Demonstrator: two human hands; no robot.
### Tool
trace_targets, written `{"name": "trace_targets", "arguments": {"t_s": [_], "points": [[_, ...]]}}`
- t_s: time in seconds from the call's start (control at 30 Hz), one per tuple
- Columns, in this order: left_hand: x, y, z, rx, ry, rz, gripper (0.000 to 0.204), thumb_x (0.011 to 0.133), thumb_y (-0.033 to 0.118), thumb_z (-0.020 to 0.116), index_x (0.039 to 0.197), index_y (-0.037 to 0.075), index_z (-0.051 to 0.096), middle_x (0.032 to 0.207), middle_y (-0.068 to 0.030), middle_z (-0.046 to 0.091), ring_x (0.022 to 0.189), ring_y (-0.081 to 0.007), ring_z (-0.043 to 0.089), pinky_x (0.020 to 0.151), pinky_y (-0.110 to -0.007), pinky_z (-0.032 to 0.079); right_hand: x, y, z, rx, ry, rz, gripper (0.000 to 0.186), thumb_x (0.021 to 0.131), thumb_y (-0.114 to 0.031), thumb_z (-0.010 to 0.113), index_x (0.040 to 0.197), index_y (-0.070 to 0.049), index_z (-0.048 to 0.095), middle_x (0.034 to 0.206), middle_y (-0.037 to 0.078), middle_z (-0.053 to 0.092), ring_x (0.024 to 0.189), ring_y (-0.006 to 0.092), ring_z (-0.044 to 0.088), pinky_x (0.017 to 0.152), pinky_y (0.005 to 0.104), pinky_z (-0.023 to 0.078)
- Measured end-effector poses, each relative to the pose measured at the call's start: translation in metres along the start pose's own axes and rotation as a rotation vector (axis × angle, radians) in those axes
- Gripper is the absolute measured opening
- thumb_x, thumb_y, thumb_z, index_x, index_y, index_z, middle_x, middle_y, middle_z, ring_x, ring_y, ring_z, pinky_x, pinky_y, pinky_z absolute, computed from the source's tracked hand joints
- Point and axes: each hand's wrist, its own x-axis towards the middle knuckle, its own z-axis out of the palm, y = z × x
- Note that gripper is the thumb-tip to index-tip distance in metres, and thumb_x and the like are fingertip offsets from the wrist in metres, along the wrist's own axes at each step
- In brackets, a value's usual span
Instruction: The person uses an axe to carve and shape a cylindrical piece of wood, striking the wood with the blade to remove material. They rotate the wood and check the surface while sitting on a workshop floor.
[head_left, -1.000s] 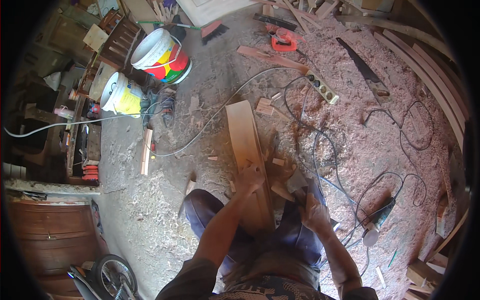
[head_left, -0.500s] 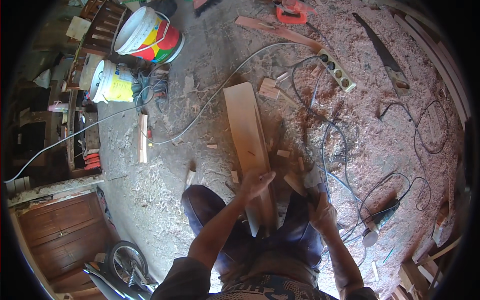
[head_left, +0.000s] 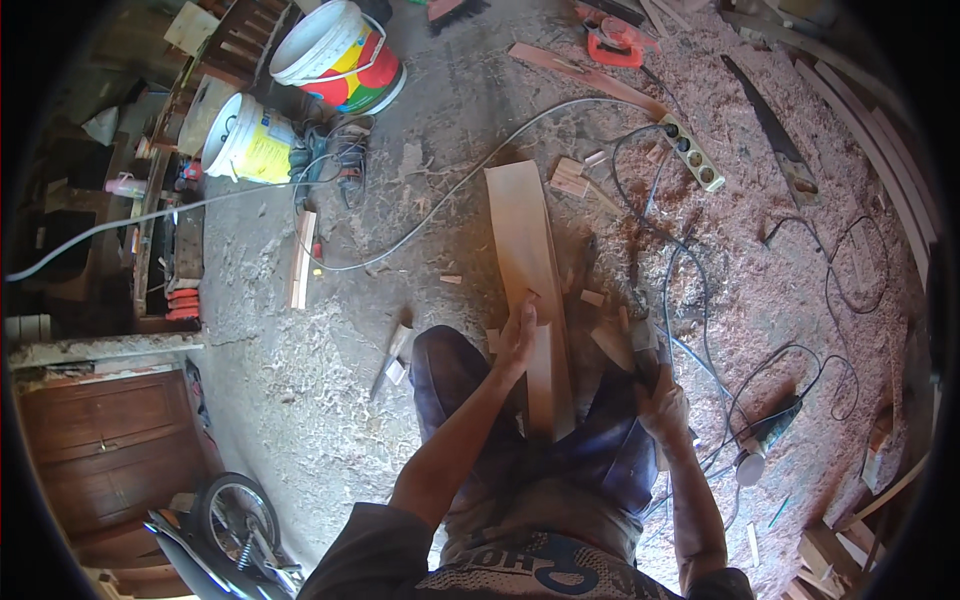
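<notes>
A long pale wooden board point(head_left: 525, 230) stretches away from between my knees. My left hand point(head_left: 518, 342) grips its left side about midway, the fingers partly hidden. Close to this hand, the near part of the wood shows a step or a second piece point(head_left: 541, 385); I cannot tell which. Beside my right knee, my right hand point(head_left: 663, 408) is closed round the dark handle of a tool with a pale grey head point(head_left: 645, 338), its exact kind unclear. A wood block point(head_left: 612, 345) sits just left of that head, apart from the board.
A power strip point(head_left: 692, 155) and looping cables lie ahead on the right, near a handsaw point(head_left: 770, 125) and a red power tool point(head_left: 615, 42). Wood shavings cover the right floor. Two buckets point(head_left: 335, 60) stand far left, and a motorcycle wheel point(head_left: 238, 520) shows near left.
The whole view has shifted, so most things sit differently in the picture. My left hand has turned, its fingers now pointing forward along the board. My right hand still holds the tool.
</notes>
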Motion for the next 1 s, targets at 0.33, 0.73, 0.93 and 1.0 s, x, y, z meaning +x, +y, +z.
{"name": "trace_targets", "arguments": {"t_s": [0.33,0.73,0.93,1.0], "points": [[-0.016,0.118,-0.062,-0.599,-0.669,0.133,0.043,0.106,0.029,0.053,0.139,0.002,0.050,0.131,-0.0091,0.060,0.115,-0.0179,0.060,0.099,-0.035,0.047,-0.016,-0.115,-0.022,0.442,-0.007,-0.051,0.039,0.089,-0.015,0.071,0.119,0.003,0.052,0.075,0.010,0.064,0.056,0.0185,0.060,0.048,0.0325,0.048],[-0.052,0.201,-0.119,-0.608,0.208,0.444,0.047,0.085,0.007,0.080,0.121,0.004,0.050,0.106,-0.0032,0.062,0.096,-0.0104,0.061,0.082,-0.030,0.054,-0.071,-0.229,-0.020,0.443,-0.066,-0.378,0.032,0.092,-0.006,0.065,0.122,0.000,0.057,0.085,0.005,0.065,0.058,0.0098,0.057,0.052,0.0242,0.048],[-0.054,0.178,-0.131,-0.615,0.099,0.192,0.034,0.085,0.007,0.081,0.110,0.006,0.058,0.096,0.0014,0.063,0.086,-0.0059,0.058,0.078,-0.025,0.051,-0.120,-0.198,-0.025,0.530,-0.128,-0.111,0.029,0.091,-0.003,0.065,0.116,0.000,0.051,0.069,0.002,0.055,0.047,0.0084,0.050,0.043,0.0239,0.041],[-0.054,0.161,-0.127,-0.523,0.015,0.205,0.032,0.085,0.009,0.082,0.108,0.006,0.059,0.091,0.0031,0.063,0.082,-0.0048,0.058,0.076,-0.024,0.050,-0.133,-0.189,-0.022,0.587,-0.133,-0.091,0.030,0.090,-0.003,0.066,0.116,0.000,0.051,0.069,0.002,0.055,0.047,0.0086,0.051,0.042,0.0242,0.040]]}}
